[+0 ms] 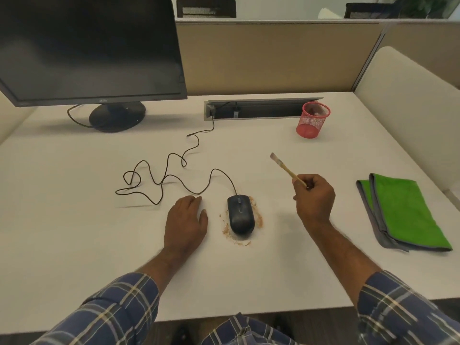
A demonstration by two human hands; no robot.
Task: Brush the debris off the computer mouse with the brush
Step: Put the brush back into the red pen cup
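Head view: mouse (241, 214) lies between both hands.

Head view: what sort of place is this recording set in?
Most likely an office cubicle desk: a monitor on a white desk, beige partition panels behind it, and a red mesh pen cup by a cable slot.
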